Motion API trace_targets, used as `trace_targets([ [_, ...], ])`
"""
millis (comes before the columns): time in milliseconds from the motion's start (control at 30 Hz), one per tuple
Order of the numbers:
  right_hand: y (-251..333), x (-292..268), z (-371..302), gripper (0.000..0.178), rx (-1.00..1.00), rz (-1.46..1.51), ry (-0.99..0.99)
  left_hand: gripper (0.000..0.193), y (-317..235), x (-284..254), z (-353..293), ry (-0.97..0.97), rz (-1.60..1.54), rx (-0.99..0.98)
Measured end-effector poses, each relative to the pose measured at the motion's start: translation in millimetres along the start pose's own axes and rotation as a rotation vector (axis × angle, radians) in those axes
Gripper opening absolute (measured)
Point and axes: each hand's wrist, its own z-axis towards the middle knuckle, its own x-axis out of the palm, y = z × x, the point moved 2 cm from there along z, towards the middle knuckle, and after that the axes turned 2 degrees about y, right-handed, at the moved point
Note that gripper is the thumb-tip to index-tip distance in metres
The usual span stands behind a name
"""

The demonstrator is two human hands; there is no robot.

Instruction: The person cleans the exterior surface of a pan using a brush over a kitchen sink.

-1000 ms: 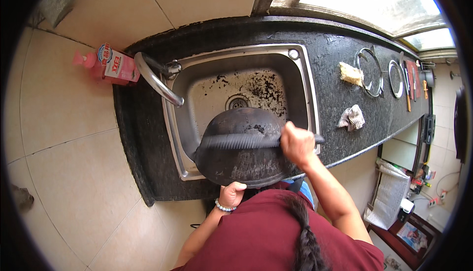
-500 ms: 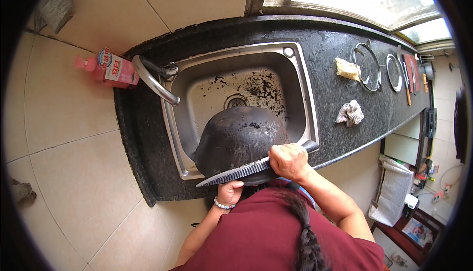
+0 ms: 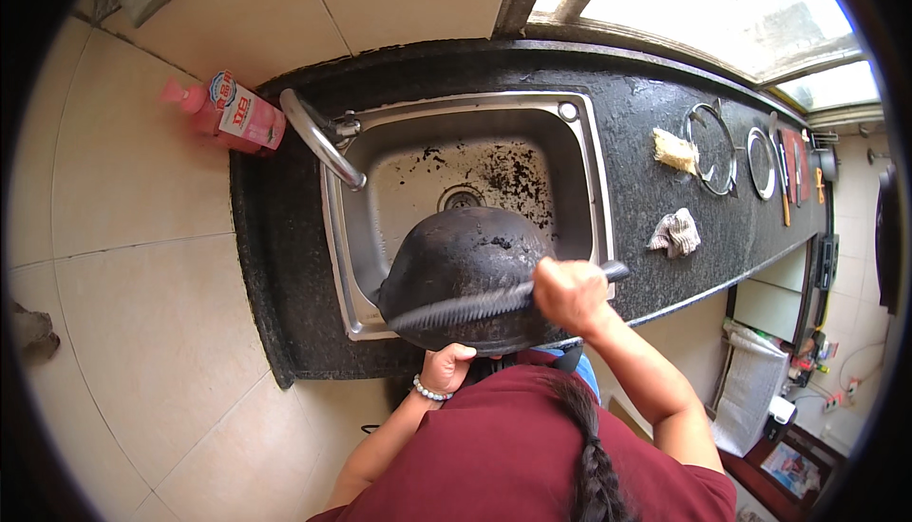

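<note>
A blackened wok (image 3: 456, 261) rests bottom up over the front part of the steel sink (image 3: 598, 189). My left hand (image 3: 445, 372) grips its near rim, thumb on top and the other fingers hidden beneath. In my closed right hand (image 3: 570, 296) is the dark handle of a large serrated knife (image 3: 465, 306). Its blade, blurred by motion, lies across the wok's outer surface and points left. Rough, flaked patches show on the wok. Black flakes (image 3: 513, 175) are scattered over the sink bottom around the drain (image 3: 463, 197).
A curved faucet (image 3: 318, 142) arches over the sink's left edge, beside a pink pump bottle (image 3: 249, 125). On the right counter lie a crumpled cloth (image 3: 676, 233), a pale scrubbing pad (image 3: 674, 151), a metal ring stand (image 3: 730, 156), a round plate or lid (image 3: 762, 163) and knives (image 3: 786, 189) near a reddish board (image 3: 803, 166).
My right hand and the knife have moved slightly right and away from me, from the wok's near rim further up its side. My left hand keeps its hold on the rim.
</note>
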Motion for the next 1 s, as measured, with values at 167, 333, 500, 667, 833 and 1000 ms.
trace_targets([
  [167, -11.5, 10.1, 30.4, 0.015, 0.101, -0.045, 0.091, 0.052, 2.7, -9.3, -0.6, 0.102, 0.015, -0.018],
  [333, 9.1, 8.6, 41.2, 0.017, -0.116, 0.035, 0.162, 0.049, 1.7, -7.5, 0.0, 0.026, -0.011, 0.006],
  [500, -0.8, 15.5, 59.6, 0.017, -0.030, 0.015, 0.147, 0.056, 3.3, -9.3, 6.7, 0.036, 0.031, -0.004],
  [667, -19.5, 23.6, 70.7, 0.016, -0.032, -0.123, 0.098, 0.056, 5.6, -9.9, 3.3, 0.067, 0.023, -0.008],
  [833, 9.2, 13.7, 58.7, 0.014, -0.180, -0.021, 0.175, 0.058, 8.2, -25.7, 1.7, 0.058, 0.087, 0.012],
  [1000, -27.3, 24.7, 67.8, 0.015, 0.039, -0.126, 0.166, 0.055, 13.2, -29.3, -0.1, 0.035, 0.080, -0.024],
])
